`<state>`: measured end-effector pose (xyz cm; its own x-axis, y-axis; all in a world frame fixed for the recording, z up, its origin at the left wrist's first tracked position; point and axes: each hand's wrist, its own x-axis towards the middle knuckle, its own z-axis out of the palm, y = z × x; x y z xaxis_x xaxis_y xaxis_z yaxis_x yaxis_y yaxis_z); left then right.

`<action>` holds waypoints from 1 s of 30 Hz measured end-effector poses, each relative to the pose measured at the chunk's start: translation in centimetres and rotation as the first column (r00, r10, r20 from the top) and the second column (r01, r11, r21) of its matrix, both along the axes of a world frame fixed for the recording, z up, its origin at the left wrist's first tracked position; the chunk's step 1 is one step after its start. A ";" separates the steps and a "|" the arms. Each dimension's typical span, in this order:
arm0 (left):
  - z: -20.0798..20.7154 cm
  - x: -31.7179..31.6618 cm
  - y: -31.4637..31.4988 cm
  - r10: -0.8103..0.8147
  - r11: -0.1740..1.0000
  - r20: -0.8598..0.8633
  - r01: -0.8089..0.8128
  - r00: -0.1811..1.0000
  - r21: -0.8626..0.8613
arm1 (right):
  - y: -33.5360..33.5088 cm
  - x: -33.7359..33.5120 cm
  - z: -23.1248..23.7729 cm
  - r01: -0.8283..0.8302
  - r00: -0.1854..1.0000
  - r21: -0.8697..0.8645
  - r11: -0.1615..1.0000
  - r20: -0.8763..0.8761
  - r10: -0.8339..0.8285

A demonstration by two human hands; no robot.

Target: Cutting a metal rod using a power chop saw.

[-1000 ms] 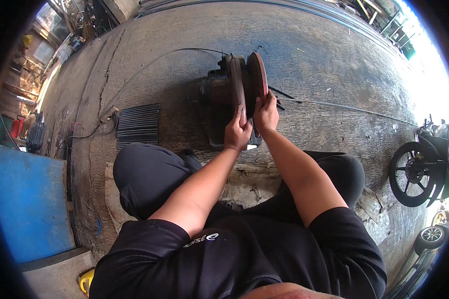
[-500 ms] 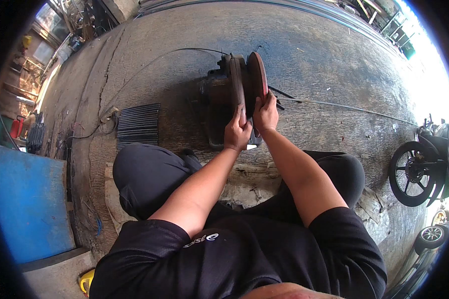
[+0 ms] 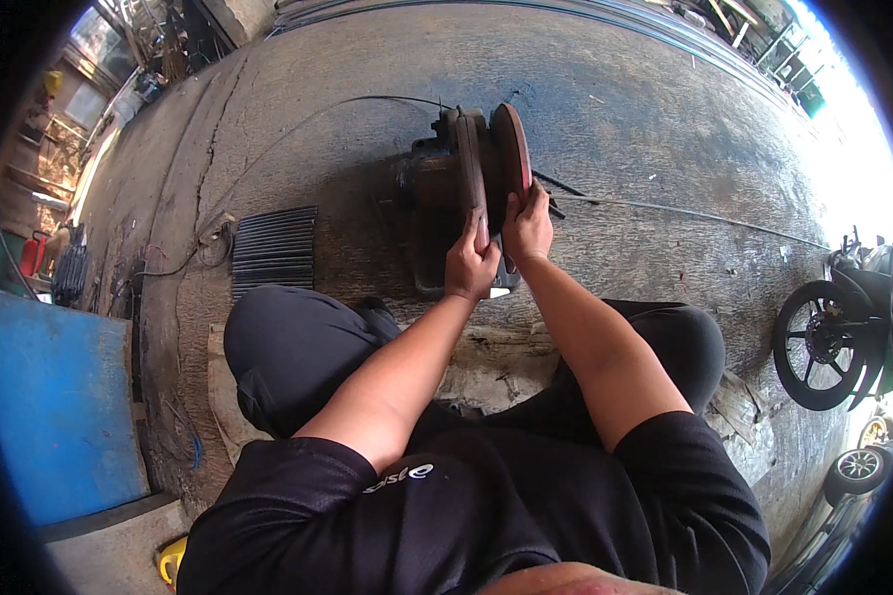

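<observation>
Before my crossed legs a dark, worn cut-off machine (image 3: 435,183) stands on the floor, its motor body to the left. A curved brown guard (image 3: 471,164) rises upright at its middle. Just right of that, nearly parallel, stands a thin reddish-brown disc (image 3: 512,149), seen almost edge-on. My left hand (image 3: 472,263) is closed round the near lower end of the guard. My right hand (image 3: 529,226) grips the near lower edge of the disc, fingers on its right side and thumb toward the guard. A gap separates the two hands. What lies between guard and disc is hidden.
A row of dark metal rods (image 3: 274,248) lies left of the machine, near a cable and plug (image 3: 218,228). A blue panel (image 3: 55,407) stands at far left. A motorcycle wheel (image 3: 820,345) is at right. Long pipes (image 3: 486,10) run along the back.
</observation>
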<state>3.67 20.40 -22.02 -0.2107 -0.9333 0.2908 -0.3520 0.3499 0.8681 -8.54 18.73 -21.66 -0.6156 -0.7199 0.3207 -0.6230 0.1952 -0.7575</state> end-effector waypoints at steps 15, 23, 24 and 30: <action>0.2 -0.1 0.0 0.005 0.999 -0.004 -0.005 1.000 -0.048 | 0.2 0.2 0.4 0.008 1.000 0.010 1.000 0.003 -0.008; 0.1 0.0 0.0 0.006 1.000 0.020 -0.006 1.000 -0.007 | 0.2 0.2 0.3 -0.002 1.000 -0.033 0.999 -0.006 0.002; 0.0 0.0 0.0 0.006 1.000 0.016 -0.006 1.000 -0.003 | 0.2 0.2 0.3 -0.003 1.000 -0.028 1.000 0.001 0.003; -0.3 -0.1 0.0 0.011 0.998 -0.003 -0.011 1.000 -0.058 | 0.1 0.2 0.2 0.007 0.999 -0.036 0.999 -0.032 -0.008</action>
